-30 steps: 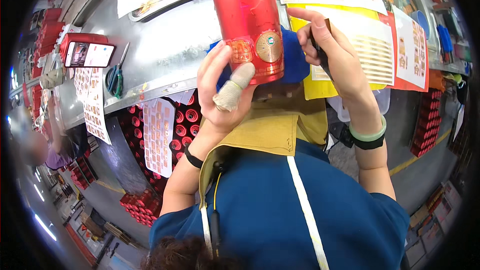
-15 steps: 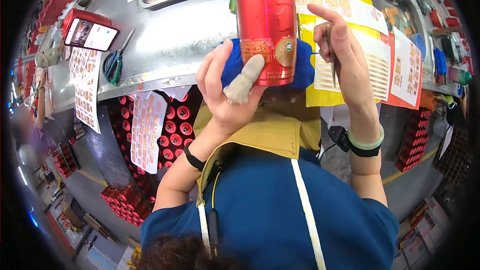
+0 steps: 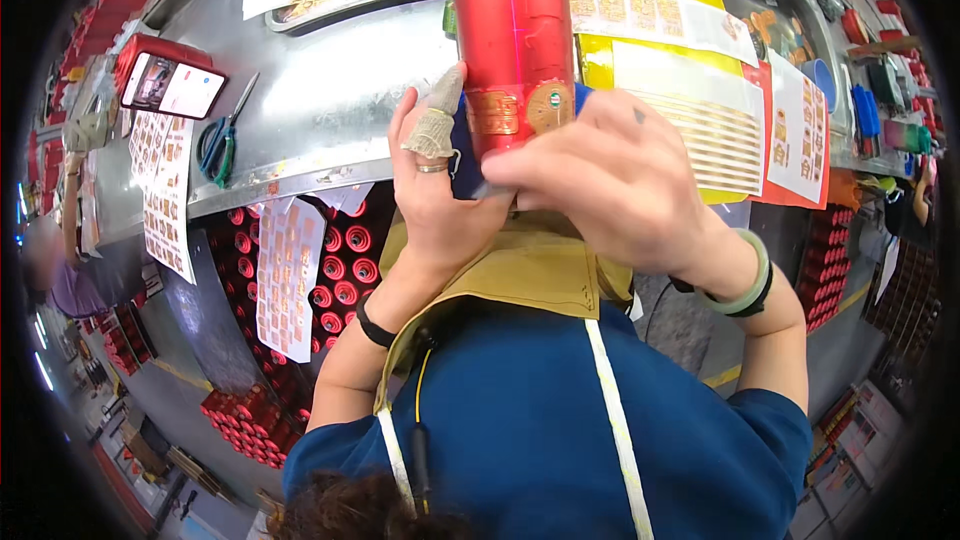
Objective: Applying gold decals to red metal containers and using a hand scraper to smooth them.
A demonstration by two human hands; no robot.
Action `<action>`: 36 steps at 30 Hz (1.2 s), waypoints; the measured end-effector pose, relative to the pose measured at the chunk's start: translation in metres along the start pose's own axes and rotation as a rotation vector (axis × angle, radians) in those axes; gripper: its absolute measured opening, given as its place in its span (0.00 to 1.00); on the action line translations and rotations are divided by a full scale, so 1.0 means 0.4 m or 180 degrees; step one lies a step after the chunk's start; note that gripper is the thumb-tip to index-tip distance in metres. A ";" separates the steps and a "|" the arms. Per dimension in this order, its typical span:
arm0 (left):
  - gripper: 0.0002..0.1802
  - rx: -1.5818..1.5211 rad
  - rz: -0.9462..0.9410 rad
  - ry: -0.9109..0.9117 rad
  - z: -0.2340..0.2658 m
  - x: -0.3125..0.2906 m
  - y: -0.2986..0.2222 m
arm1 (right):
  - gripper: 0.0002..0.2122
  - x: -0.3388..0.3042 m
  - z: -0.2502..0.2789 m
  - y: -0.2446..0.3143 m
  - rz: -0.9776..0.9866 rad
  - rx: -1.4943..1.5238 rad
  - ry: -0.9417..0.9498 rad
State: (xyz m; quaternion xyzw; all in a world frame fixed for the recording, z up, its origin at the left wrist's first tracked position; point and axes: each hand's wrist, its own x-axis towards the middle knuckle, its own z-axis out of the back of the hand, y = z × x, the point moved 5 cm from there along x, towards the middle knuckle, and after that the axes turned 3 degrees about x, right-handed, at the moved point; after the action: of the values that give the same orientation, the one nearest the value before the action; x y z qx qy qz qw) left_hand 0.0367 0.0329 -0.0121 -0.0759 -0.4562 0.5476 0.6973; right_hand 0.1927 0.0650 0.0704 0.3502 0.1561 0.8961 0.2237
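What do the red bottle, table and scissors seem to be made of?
Red bottle: probably painted metal, glossy with a bright highlight. Table: bare metal, likely steel, grey with broad glare. Scissors: grey, metal-looking blades; green handles, probably plastic.

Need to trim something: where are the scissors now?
In the head view, the scissors lie on the metal table at the person's left, just right of the long printed sheet, near the phone.

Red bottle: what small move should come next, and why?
I'd probably draw the right hand back slightly: in this view it hides part of the lower end of the red bottle, close to the round gold sticker, while the left hand is at the bottle's left side.
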 end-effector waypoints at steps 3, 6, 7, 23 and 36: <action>0.40 0.0118 0.0010 -0.0044 0.015 -0.009 0.002 | 0.10 0.031 0.011 -0.109 -0.0139 -0.0493 -0.0604; 0.41 0.0108 -0.0092 0.0007 0.012 -0.009 0.000 | 0.10 0.026 0.020 -0.108 0.0466 -0.1086 -0.0677; 0.40 0.0084 -0.0139 0.0005 0.009 -0.004 0.003 | 0.10 0.008 -0.013 -0.069 0.0490 -0.0676 -0.0529; 0.50 -0.0036 -0.0154 0.0354 0.012 0.025 -0.012 | 0.13 -0.023 0.103 -0.093 -0.0775 0.0273 -0.1110; 0.43 0.0271 -0.0355 0.0141 0.000 0.022 -0.045 | 0.11 -0.024 0.027 -0.103 -0.0052 -0.0574 -0.0860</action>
State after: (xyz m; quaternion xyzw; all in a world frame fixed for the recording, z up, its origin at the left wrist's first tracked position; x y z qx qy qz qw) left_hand 0.0492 0.0334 0.0037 -0.0327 -0.4205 0.5251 0.7392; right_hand 0.2184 0.0966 0.0547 0.4447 0.0463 0.8494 0.2805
